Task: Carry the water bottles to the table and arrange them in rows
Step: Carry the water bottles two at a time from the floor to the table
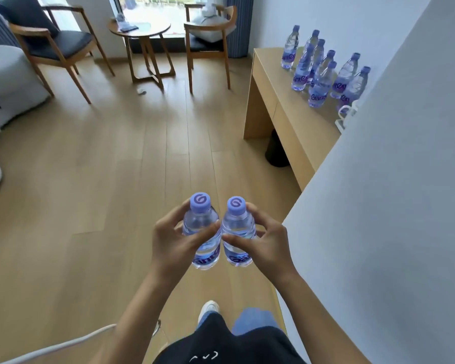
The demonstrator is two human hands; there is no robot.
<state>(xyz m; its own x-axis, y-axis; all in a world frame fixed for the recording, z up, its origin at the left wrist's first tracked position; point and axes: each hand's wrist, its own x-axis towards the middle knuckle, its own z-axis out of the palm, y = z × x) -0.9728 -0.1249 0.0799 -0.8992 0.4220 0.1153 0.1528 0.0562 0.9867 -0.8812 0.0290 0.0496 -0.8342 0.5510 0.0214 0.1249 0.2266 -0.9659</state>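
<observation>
I hold two clear water bottles with purple caps upright, side by side, above the wooden floor. My left hand (172, 239) grips the left bottle (200, 224) round its body. My right hand (264, 241) grips the right bottle (237, 227) the same way. The two bottles almost touch. Ahead on the right stands a light wooden table (281, 106) against the wall. Several matching bottles (319, 82) stand on it in rough rows, partly hidden by the wall corner.
A grey wall corner (378, 179) juts out on my right. A dark bin (276, 151) sits under the table. Two wooden chairs (50, 46) and a small round table (139, 30) stand by the window. A white sofa edge (0, 82) is at left.
</observation>
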